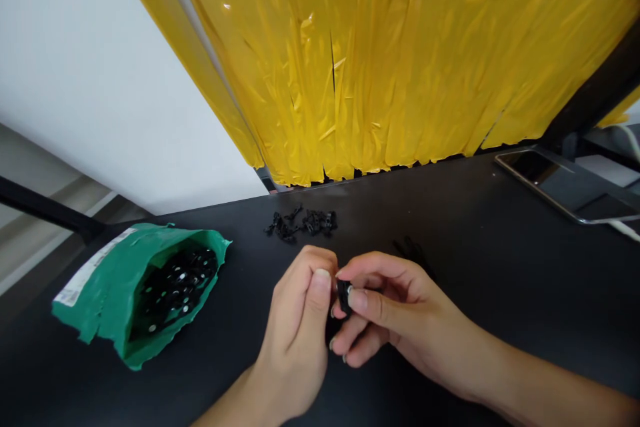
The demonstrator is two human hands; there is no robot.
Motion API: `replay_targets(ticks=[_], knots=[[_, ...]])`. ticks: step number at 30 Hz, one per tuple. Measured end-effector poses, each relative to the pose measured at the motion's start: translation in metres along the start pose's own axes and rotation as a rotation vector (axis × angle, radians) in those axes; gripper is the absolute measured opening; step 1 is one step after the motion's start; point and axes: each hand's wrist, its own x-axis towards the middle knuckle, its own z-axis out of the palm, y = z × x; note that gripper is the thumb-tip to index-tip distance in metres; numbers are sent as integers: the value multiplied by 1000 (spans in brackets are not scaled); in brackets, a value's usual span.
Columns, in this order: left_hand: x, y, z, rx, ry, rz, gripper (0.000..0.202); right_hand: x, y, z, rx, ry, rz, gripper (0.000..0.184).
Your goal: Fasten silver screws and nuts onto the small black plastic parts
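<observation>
Between the thumb and index finger of my right hand (395,307) is a small black plastic part (343,296). My left hand (300,333) is closed right beside it, thumb laid along the bent index finger. Whatever the left fingers grip, if anything, is hidden from this side. Just beyond my hands, a loose pile of small black plastic parts (303,223) lies on the dark table. To the left, a torn-open green bag (113,287) rests on its side, filled with many small black parts (180,287), some with shiny round spots.
The black table (480,240) runs back to hanging yellow plastic sheeting (400,67). A phone-like device with a dark screen (570,183) lies at the right, a white cable (625,229) by it. Thin black strips (413,250) lie behind my right hand. A white panel (115,80) stands at the left.
</observation>
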Motion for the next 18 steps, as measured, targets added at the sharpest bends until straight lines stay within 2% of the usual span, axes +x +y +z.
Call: replay_targets(ticks=[2,6,12,18], knots=[[0,-1,0,-30,17,-4,17,1,-2,-1,-5,28,-8,17],[2,-1,1,-99,-22,-8,12,2,-5,-6,-12,15,-16,13],[0,-2,10,-207,31,-173,20,2,-3,-13,-25,-4,4,13],[-2,-2,15,-42,27,-99,34,2,1,-12,3,-30,-9,16]])
